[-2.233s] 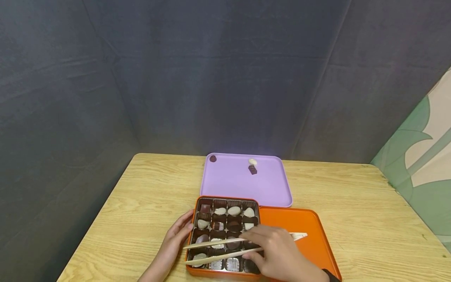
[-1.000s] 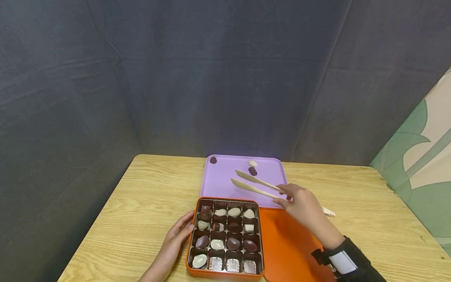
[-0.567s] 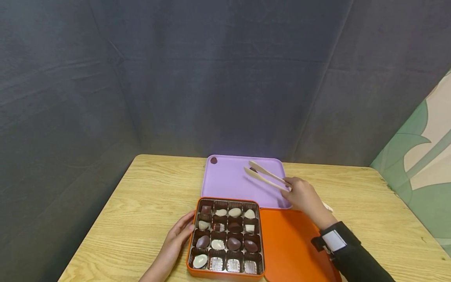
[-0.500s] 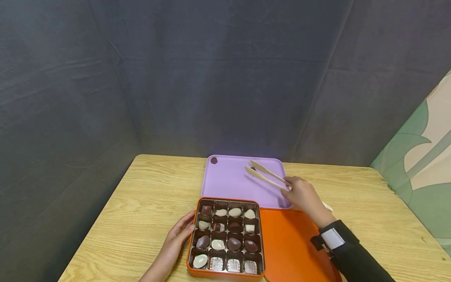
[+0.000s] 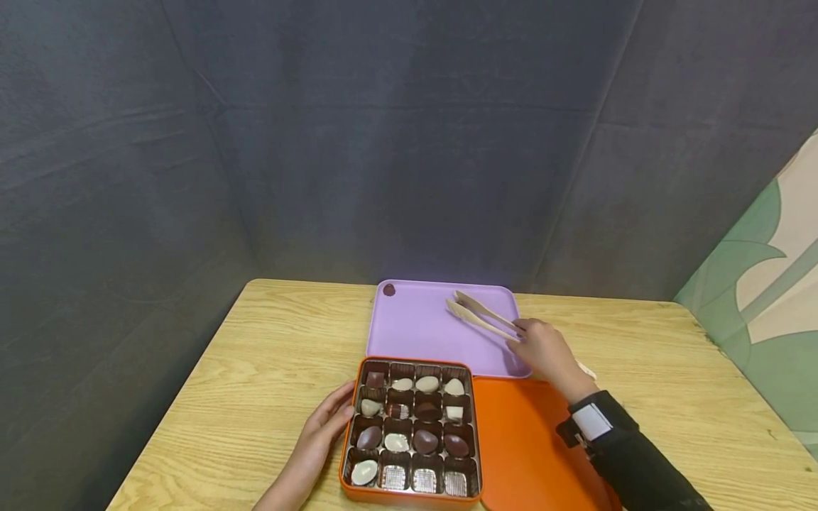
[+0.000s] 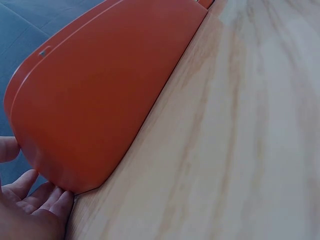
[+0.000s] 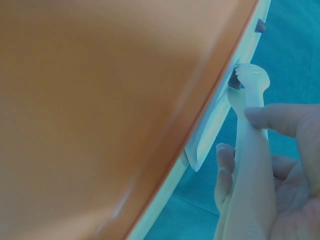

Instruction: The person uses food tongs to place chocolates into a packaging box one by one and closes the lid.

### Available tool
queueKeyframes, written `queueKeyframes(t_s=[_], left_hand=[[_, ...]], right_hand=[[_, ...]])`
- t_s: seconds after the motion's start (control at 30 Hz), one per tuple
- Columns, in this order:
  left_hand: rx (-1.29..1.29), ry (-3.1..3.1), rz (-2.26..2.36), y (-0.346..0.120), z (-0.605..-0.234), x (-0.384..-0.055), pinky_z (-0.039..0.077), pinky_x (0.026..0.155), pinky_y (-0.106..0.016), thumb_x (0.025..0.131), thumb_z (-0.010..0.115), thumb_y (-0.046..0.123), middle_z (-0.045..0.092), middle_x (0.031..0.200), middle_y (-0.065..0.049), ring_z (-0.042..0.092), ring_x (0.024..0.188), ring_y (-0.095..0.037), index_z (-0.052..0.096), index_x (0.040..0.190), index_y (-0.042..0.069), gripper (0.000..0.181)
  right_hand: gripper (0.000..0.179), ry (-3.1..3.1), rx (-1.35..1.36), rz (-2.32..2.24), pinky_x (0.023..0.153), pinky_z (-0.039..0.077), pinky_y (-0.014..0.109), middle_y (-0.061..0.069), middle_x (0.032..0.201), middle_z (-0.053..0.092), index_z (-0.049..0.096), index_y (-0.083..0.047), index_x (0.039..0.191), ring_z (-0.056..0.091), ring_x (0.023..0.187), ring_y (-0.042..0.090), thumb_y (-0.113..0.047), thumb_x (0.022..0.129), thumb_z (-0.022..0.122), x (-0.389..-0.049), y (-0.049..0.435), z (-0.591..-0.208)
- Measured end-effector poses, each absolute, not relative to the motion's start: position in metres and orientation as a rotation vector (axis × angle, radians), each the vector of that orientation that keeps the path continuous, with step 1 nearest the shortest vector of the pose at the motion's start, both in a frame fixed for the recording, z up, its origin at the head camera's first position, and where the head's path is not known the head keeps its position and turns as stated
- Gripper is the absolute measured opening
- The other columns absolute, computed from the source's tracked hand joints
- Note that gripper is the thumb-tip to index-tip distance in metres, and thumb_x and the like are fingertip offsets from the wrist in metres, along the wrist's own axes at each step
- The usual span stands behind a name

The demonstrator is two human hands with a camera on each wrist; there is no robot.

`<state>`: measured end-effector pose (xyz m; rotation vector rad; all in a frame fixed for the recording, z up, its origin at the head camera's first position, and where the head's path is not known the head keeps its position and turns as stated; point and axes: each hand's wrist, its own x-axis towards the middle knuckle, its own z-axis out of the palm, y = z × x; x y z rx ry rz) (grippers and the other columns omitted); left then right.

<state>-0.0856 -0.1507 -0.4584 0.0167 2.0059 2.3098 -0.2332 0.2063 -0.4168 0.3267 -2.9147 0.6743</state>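
Note:
My right hand (image 5: 543, 351) holds pale wooden tongs (image 5: 482, 314), thumb on one arm and fingers on the other. The tong tips are low over the far right part of the purple tray (image 5: 409, 326). In the right wrist view, a dark chocolate (image 7: 234, 80) shows right at the tips; the head view hides it behind them. My left hand (image 5: 319, 426) rests its fingers and thumb against the left side of the orange chocolate box (image 5: 409, 498). The box's dark compartments hold white and brown chocolates, with several front and middle ones bare.
A dark chocolate (image 5: 389, 289) lies at the tray's far left corner. The orange lid (image 5: 530, 440) lies right of the box, under my right forearm. Beneath everything is a wooden table (image 5: 268, 355), with a dark curtain (image 5: 383, 142) behind.
My right hand has carried the tongs from above the box forward to the purple tray. Lately the tips have barely moved, close around the dark chocolate. The left hand stays at the box.

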Motion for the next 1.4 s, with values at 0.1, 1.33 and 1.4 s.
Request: queueKeyframes(t_s=[0.1,1.33,1.4], left_hand=[[0.029,2.004,2.313,-0.151,-0.458,-0.086,0.031,0.092,-0.019,0.086,0.050,0.020,0.037,0.132,-0.007,0.033,0.120,-0.018,0.039,0.128,0.009,0.045],[-0.014,1.996,2.281,-0.151,-0.459,-0.086,0.031,0.093,-0.019,0.087,0.050,0.024,0.037,0.132,-0.001,0.033,0.120,-0.014,0.039,0.128,0.017,0.044],[-0.011,1.996,2.282,-0.151,-0.459,-0.086,0.031,0.093,-0.019,0.087,0.049,0.023,0.037,0.132,-0.001,0.033,0.120,-0.014,0.039,0.128,0.017,0.043]], right_hand=[[0.041,-2.906,0.334,0.677,0.052,0.048,0.029,0.019,0.090,0.060,0.058,0.006,0.105,0.050,0.059,0.021,-0.018,0.073,0.068,-0.233,0.205,-0.417],[0.036,-2.869,0.282,0.552,0.055,0.044,0.038,0.013,0.090,0.063,0.062,-0.002,0.104,0.055,0.067,0.025,-0.021,0.073,0.066,-0.215,0.214,-0.409],[0.037,-2.856,0.300,0.562,0.051,0.042,0.033,0.012,0.087,0.063,0.062,-0.002,0.103,0.051,0.061,0.021,-0.020,0.072,0.068,-0.208,0.213,-0.406]])
